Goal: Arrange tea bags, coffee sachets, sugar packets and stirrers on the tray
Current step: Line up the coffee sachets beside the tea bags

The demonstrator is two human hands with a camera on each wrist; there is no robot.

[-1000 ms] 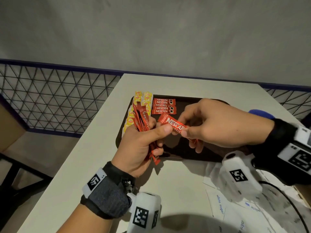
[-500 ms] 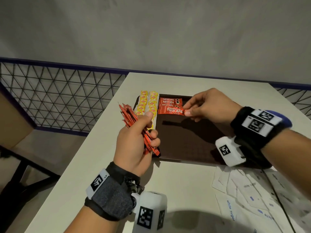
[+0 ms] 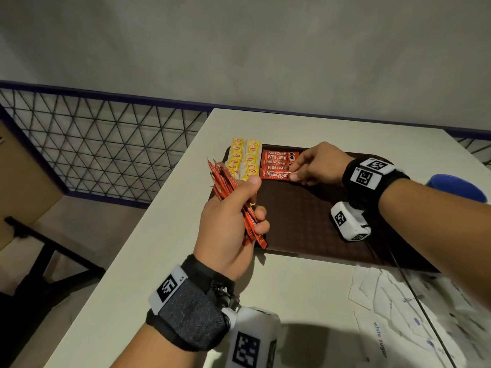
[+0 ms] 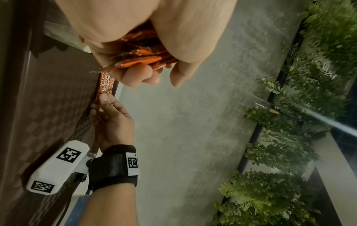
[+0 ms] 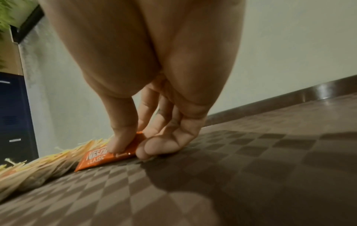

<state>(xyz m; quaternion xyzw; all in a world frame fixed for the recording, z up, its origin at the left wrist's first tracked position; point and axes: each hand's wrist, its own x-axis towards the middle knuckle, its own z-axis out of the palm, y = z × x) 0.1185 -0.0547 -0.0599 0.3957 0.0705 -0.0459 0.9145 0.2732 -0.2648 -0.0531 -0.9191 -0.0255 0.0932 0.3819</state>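
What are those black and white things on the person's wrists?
Each wrist wears a black strap: left band, right band. White tags with black square codes sit on them. A white camera box, also coded, hangs under each wrist. A thin black cable trails from the right one. No sleeves show.

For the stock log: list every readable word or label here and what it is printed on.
"NESCAFE CLASSIC": coffee sachets laid on the tray, nearest one under the right hand.
"white sugar": sugar packets on the table.
"LS": left wrist band.
Tea bag tags: too small to read.
Sachets in the left hand: edge-on, unreadable.
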